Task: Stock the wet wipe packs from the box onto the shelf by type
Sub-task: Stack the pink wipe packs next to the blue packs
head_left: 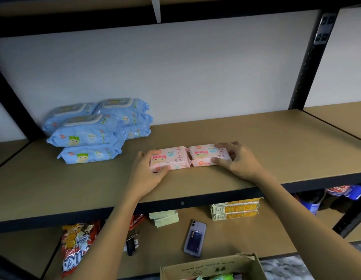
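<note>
Pink wet wipe packs: left pack [169,159] and right pack [209,155] end to end on shelf [276,150], touching.
Left hand [147,174]: pinches left pack.
Right hand [239,160]: pinches right pack.
Blue wet wipe packs [97,129]: stacked far left — count unclear.
Box [212,266]: below, open.

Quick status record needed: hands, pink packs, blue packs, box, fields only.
left hand: grips left pink pack
right hand: grips right pink pack
pink packs: side by side, ends touching, flat on shelf near front edge
blue packs: stacked at shelf's left rear, apart from pink
box: open, below the shelf, contents mostly out of view
</note>
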Demonstrator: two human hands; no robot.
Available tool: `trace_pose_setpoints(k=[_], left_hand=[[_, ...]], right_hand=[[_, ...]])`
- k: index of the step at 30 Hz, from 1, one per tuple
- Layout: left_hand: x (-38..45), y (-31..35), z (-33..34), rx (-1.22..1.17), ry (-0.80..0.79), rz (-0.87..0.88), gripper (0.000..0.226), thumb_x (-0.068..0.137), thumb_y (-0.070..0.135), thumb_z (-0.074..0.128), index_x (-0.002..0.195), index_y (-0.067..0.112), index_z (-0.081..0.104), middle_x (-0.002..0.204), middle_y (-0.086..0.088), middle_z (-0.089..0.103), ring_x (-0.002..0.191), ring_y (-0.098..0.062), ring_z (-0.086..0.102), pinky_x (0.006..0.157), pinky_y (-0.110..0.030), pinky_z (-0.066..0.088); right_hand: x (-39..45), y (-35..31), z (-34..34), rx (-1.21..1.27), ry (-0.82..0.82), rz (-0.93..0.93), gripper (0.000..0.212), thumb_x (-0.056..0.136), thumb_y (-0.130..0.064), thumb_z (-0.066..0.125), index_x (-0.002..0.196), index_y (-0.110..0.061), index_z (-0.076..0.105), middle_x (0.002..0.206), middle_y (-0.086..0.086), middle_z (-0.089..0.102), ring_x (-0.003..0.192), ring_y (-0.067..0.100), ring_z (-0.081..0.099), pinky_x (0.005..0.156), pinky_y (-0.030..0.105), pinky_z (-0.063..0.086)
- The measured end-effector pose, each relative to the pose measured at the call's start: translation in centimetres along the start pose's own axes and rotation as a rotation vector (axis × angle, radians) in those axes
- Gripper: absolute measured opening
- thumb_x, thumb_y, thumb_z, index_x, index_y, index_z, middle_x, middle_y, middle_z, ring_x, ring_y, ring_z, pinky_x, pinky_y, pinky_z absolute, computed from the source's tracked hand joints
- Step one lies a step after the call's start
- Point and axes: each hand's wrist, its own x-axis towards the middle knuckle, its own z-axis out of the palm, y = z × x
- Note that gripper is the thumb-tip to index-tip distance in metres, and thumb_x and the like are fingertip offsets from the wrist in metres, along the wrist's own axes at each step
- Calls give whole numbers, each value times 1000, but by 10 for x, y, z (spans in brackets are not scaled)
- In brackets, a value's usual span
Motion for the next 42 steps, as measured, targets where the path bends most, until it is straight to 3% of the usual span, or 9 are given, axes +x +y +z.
trace_pose_setpoints(k=[6,11,16,20,23,26,30,37,42], left_hand=[[4,-1,2,19,-2,18,49,83,42,78,127,33,57,117,9,47,101,-5,50,80,-20,39],[6,-4,4,33,-3,24,51,83,44,77,129,33,56,116,10,47,103,-6,50,85,-24,40],[5,-3,3,17,-4,19,54,82,44,77,131,33,55,117,9,47,102,-6,51,84,-24,42],[-2,1,1,-34,-28,3,59,83,39,78,135,37,50,116,9,41,96,4,49,84,-19,39],[-8,1,0,-4,-20,4,66,85,40,75,143,36,45,122,6,38,109,-6,48,95,-24,37],[-17,3,-1,57,8,18,65,88,39,71,146,33,43,134,2,33,127,-16,33,106,-31,34],[-38,8,0,71,69,63,60,90,36,68,145,26,44,140,0,30,129,-17,24,110,-36,31],[-84,18,10,127,84,163,52,95,42,59,143,26,44,145,5,34,133,-16,31,103,-38,42],[-121,21,26,158,73,256,47,98,42,54,142,27,48,140,6,49,128,-15,41,109,-39,36]], right_hand=[[2,-2,3,-17,27,-6,55,81,-58,73,131,-38,62,118,-5,53,98,14,58,77,15,43],[4,0,5,-41,8,-8,57,83,-61,69,135,-39,58,127,-3,54,109,19,55,94,30,48],[4,1,5,-55,-3,-5,58,84,-62,67,136,-39,57,126,-2,53,108,19,56,89,26,47],[2,-2,4,-62,-8,-3,62,84,-64,65,139,-39,54,127,0,53,113,22,56,95,31,48],[-5,-5,2,-81,-14,-14,66,84,-66,64,143,-41,49,136,5,48,124,25,50,104,39,47],[-16,-7,2,-116,12,-32,68,85,-65,63,145,-41,44,141,8,42,131,26,44,106,35,44],[-38,-12,0,-169,32,-23,71,87,-64,61,149,-38,39,148,10,35,134,28,42,107,38,43],[-90,-26,6,-214,92,-48,65,91,-59,59,149,-35,40,150,11,38,135,30,42,108,45,44],[-131,-25,21,-215,152,-153,59,93,-56,57,145,-29,48,144,4,48,133,26,43,113,43,36]])
